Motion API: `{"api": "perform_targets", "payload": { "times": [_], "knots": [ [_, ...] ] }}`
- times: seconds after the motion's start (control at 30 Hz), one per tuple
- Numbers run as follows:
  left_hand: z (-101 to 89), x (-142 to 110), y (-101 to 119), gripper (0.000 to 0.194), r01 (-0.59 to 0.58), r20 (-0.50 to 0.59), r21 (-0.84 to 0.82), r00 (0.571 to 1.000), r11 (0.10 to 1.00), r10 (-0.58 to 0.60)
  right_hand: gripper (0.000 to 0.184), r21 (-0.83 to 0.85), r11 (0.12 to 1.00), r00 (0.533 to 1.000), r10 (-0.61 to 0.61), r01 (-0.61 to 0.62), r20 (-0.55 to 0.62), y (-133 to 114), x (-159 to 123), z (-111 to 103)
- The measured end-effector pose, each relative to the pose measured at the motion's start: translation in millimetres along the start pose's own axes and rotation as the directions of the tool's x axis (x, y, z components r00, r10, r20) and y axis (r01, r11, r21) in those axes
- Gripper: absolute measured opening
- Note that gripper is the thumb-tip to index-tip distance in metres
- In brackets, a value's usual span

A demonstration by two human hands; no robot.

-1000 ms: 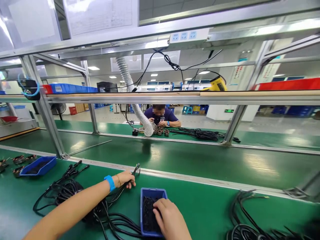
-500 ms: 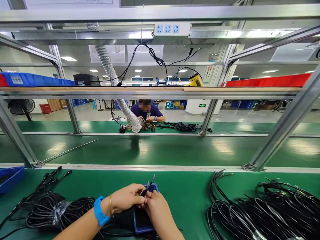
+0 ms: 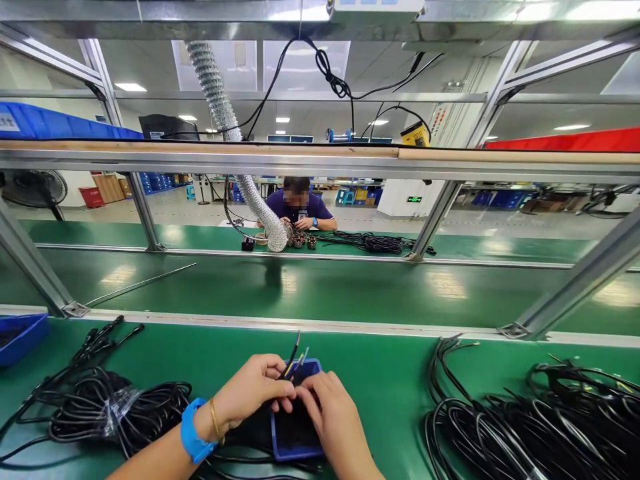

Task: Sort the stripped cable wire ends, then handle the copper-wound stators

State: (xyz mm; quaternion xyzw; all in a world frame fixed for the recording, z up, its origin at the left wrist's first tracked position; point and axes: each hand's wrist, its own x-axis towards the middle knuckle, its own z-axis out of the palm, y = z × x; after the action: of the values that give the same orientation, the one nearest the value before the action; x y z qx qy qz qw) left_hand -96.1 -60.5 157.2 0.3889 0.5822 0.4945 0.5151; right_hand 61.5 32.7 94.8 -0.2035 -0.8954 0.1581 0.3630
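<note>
My left hand (image 3: 263, 387), with a blue wristband and a gold-coloured bangle, is closed around the end of a black cable (image 3: 287, 371). Thin coloured wires (image 3: 301, 360) fan out above the fingers. Close by on the right, my right hand (image 3: 336, 413) has its fingers curled and the fingertips near the left thumb. Whatever lies between those fingertips is too small to make out. Both hands are over a small blue bin (image 3: 299, 453), whose dark inside is partly covered by them.
A tied coil of black cable (image 3: 75, 420) lies left, with a blue tray (image 3: 23, 340) behind it. Many black cables (image 3: 480, 433) are piled right. Metal frame posts (image 3: 565, 287) stand ahead. Across the bench a person (image 3: 300, 207) works beside a silver duct hose (image 3: 250, 193).
The view has tilted down slightly. My right hand has moved a little apart from the left, and the coloured wires stand more spread out above the left fingers.
</note>
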Motion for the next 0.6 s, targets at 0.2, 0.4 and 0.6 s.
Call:
{"api": "perform_targets", "payload": {
  "times": [0.2,0.4,0.6],
  "knots": [
    [12.0,-4,-2,0.038,-0.068,-0.024,0.032,0.997,0.997,0.069,0.034,0.262,0.955,0.988,0.151,-0.140,-0.023,-6,-2,-10],
    [19.8,-4,-6,0.036,-0.083,-0.037,-0.061,0.996,0.995,0.081,0.025,0.304,0.933,0.970,0.229,-0.195,-0.082,2,-2,-27],
    [21.0,0,-9,0.045,-0.050,-0.041,-0.052,0.998,0.997,0.047,0.020,0.292,0.945,0.972,0.194,-0.149,-0.133,-1,-3,-36]
  ]
}}
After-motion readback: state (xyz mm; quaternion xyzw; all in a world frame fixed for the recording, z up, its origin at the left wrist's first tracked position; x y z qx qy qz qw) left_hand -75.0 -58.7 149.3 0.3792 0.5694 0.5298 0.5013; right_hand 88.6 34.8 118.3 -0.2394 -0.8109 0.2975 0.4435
